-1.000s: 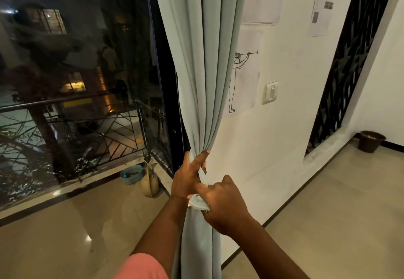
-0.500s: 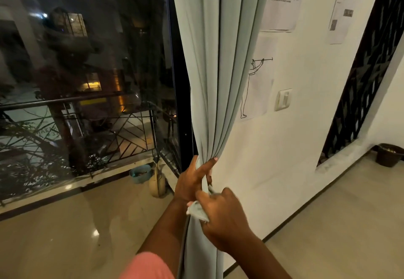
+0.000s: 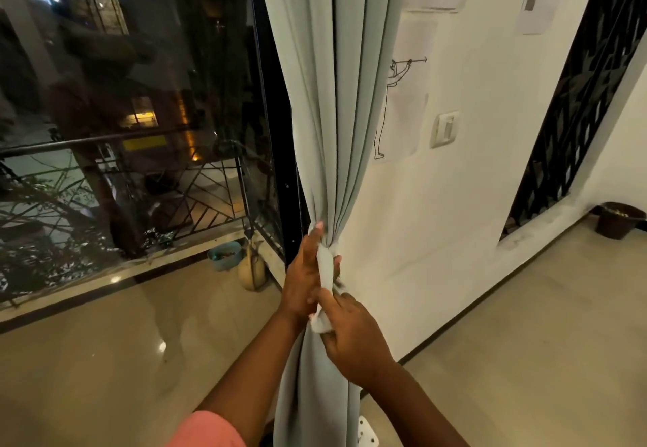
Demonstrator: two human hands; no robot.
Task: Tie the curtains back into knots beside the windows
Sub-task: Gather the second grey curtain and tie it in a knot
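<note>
A pale grey-green curtain [image 3: 329,103] hangs gathered into folds beside the dark window [image 3: 133,114], against the white wall. My left hand [image 3: 304,278] grips the bunched curtain at about waist height, thumb up along the fabric. Just below it my right hand [image 3: 353,338] pinches a small light fold or strip of the cloth [image 3: 320,324] that sticks out between the two hands. Below my hands the curtain falls loose toward the floor.
Window glass and its black frame [image 3: 283,166] stand to the left, with a balcony railing outside. Papers and a light switch [image 3: 444,130] are on the wall to the right. A black grille [image 3: 574,103] and a dark pot [image 3: 619,219] lie farther right. A jug [image 3: 251,271] stands by the frame.
My left thumb has shifted from stretched across the folds to pointing up along the curtain, and a strip of fabric now runs between both hands. The view has drifted slightly.
</note>
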